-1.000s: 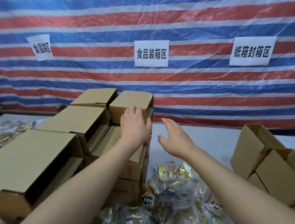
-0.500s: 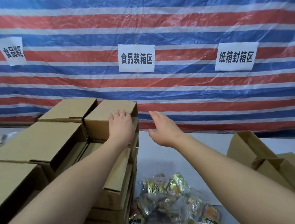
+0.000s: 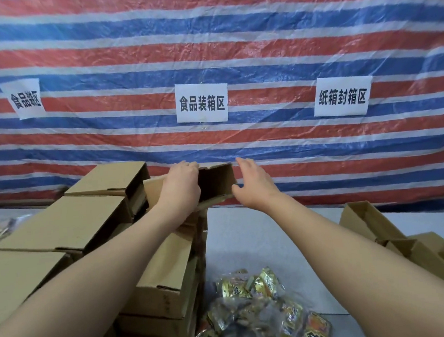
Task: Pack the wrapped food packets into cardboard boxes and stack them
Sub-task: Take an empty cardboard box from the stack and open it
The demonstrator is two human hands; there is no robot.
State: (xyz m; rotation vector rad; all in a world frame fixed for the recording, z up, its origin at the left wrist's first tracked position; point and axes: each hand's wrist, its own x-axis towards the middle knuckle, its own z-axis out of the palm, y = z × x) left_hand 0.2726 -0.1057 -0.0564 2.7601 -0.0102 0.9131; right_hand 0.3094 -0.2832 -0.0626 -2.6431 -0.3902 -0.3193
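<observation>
The left hand's fingers [image 3: 188, 165] curl over the far top edge of a small cardboard box [image 3: 215, 180], gripping it, with the palm of the left hand [image 3: 181, 186] lying across its top. The box is tipped, so its dark open end faces right. The right hand [image 3: 252, 184] sits just beside that open end; its fingers [image 3: 244, 164] are straight and together, its thumb at the box's lower corner. Whether they actually touch the cardboard is unclear.

The box rests on top of a stack [image 3: 168, 273] of closed boxes at centre left. More closed boxes [image 3: 68, 225] are piled to the left of it. Below the hands, on the pale surface [image 3: 248, 246], lies a heap of wrapped food packets [image 3: 255, 306] in gold and dark wrappers, just right of the stack's base. Open boxes [image 3: 396, 242] stand at the right edge, well apart from the hands. Behind everything hangs a red, white and blue striped tarp [image 3: 205, 36] bearing three white paper signs [image 3: 202, 102] printed with Chinese characters.
</observation>
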